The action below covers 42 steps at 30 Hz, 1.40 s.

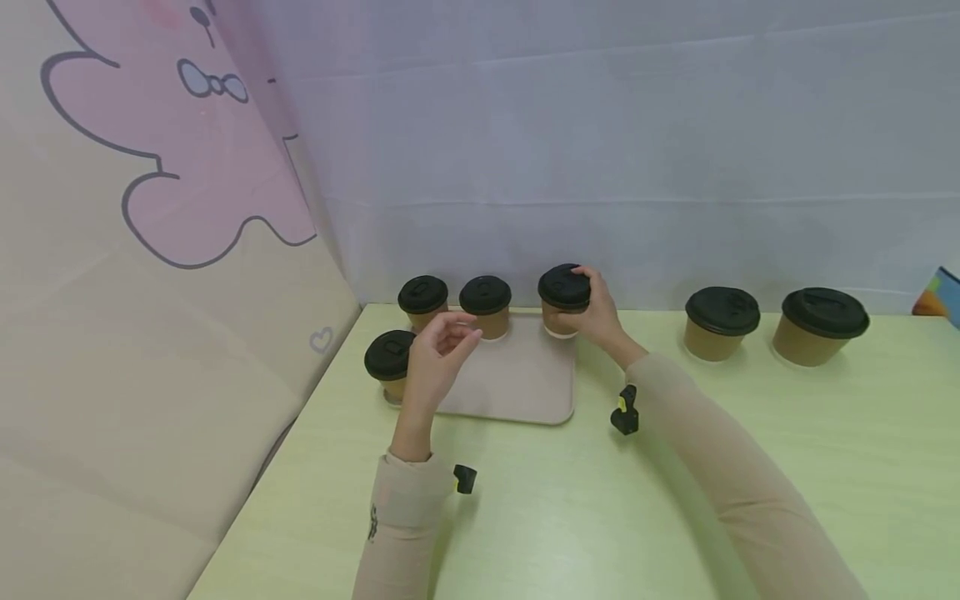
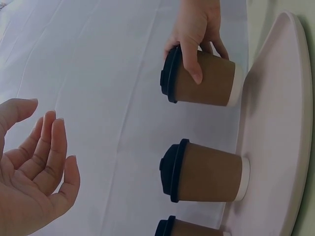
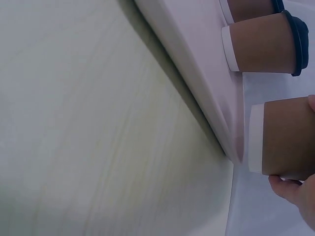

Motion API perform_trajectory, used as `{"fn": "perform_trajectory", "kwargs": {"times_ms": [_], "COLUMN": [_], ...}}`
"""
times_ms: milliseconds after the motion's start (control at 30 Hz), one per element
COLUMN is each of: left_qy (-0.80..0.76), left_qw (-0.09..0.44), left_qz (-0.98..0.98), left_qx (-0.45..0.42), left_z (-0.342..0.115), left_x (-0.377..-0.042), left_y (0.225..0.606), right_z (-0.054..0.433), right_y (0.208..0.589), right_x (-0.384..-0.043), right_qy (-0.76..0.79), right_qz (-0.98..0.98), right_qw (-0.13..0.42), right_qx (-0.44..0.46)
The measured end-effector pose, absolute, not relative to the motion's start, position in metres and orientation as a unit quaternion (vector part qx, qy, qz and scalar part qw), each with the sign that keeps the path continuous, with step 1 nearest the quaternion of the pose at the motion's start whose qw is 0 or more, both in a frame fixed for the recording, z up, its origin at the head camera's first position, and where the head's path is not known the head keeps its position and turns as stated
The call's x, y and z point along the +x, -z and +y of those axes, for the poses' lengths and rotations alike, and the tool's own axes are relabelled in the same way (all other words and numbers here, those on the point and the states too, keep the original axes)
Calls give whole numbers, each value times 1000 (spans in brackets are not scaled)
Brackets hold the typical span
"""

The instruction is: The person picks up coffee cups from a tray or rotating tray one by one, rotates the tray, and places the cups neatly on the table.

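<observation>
My right hand grips a brown paper cup with a black lid at the tray's back right corner, thumb and fingers round its side. In the right wrist view that cup appears just off the tray. The pinkish tray bears other lidded cups: a back middle cup, a back left cup and a front left cup, partly hidden by my left hand. In the left wrist view the left hand holds nothing, its fingers loosely bent.
To the right of the tray, two more lidded cups, one nearer and one farther right, stand on the pale green table. A white cloth hangs behind. A colourful object lies at the far right edge.
</observation>
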<state>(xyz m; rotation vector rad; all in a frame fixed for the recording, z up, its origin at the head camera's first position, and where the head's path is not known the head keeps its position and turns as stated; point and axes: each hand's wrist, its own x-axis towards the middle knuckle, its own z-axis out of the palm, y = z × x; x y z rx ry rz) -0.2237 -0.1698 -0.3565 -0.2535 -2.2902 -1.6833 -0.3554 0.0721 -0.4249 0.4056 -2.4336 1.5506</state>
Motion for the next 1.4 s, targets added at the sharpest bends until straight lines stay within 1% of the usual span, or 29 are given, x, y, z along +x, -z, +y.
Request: {"fn": "perform_trajectory", "kwargs": {"times_ms": [267, 533, 1167, 1400], "left_qy": [590, 589, 582, 586], "left_qw": [133, 129, 126, 134], "left_qz": [-791, -793, -795, -791], "left_qx": [-93, -93, -112, -114], "left_z": [-168, -167, -165, -166], "left_x": [-224, -224, -224, -224], "left_y": [357, 357, 358, 358], "right_z": [84, 96, 122, 128], "right_y": [424, 422, 425, 429], "right_x": [-354, -349, -338, -332], "right_qy": [-524, -517, -508, -505], "right_qz": [-834, -836, -841, -843], "right_qw": [117, 133, 143, 143], "right_qx": [128, 124, 119, 118]}}
